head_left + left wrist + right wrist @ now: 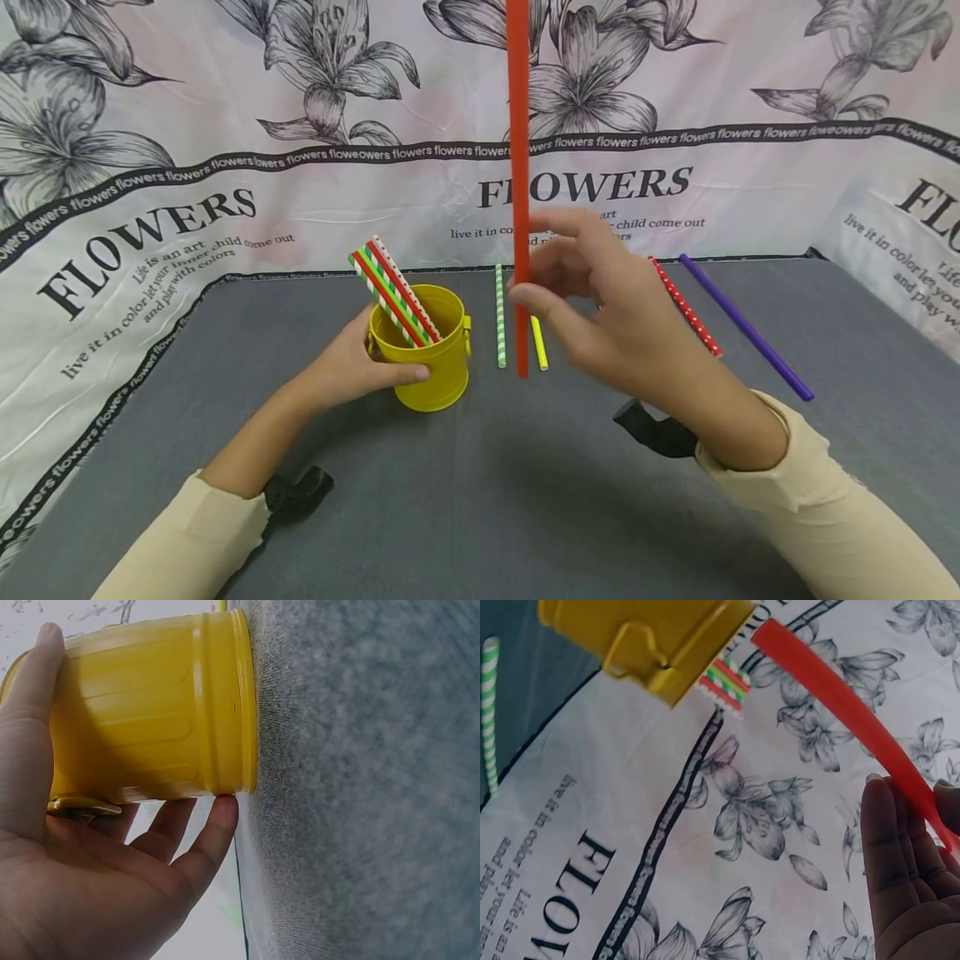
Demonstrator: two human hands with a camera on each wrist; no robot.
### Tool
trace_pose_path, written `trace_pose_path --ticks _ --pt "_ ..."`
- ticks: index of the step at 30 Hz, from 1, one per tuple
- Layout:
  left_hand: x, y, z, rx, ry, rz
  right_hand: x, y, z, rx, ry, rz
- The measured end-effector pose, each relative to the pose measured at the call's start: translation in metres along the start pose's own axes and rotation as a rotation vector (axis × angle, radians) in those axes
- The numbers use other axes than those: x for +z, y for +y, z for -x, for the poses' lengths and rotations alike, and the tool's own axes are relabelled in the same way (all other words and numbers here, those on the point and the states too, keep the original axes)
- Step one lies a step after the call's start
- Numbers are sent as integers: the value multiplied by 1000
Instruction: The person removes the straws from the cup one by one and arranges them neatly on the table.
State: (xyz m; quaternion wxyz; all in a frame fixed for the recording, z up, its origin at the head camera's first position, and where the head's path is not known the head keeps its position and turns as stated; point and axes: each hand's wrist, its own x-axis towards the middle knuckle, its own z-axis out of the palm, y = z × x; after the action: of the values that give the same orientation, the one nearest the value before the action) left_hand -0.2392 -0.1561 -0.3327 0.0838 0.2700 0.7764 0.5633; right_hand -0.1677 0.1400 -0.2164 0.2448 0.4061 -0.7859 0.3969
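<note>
With our right grip (611, 308) we are pinching a plain orange-red straw (520, 167) toward its lower end, holding it upright above the surface (450, 517). Our left grip (356, 362) is grasping a yellow metal bucket (435, 375), standing before the surface's back edge, where patterned straws (393, 287) are leaning inside.

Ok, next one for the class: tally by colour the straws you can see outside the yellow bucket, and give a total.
Green-and-white striped straw: 1
Yellow straw: 1
Red straw with white dots: 1
Purple straw: 1
Plain red straw, in the right hand: 1
Total: 5 visible; the hand could hide more.
</note>
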Motion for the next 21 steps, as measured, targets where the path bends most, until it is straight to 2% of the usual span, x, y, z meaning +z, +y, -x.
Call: trace_pose_path --ticks 4,10,12,21 --pt "0 0 0 -4 2 -4 -10 2 7 44 9 24" --pt "0 0 0 -8 -2 -2 -27 10 18 -31 26 109" --pt "0 1 1 -5 -3 4 -32 13 21 -33 38 146" --pt "0 1 0 3 -11 13 -62 21 36 74 95 309"
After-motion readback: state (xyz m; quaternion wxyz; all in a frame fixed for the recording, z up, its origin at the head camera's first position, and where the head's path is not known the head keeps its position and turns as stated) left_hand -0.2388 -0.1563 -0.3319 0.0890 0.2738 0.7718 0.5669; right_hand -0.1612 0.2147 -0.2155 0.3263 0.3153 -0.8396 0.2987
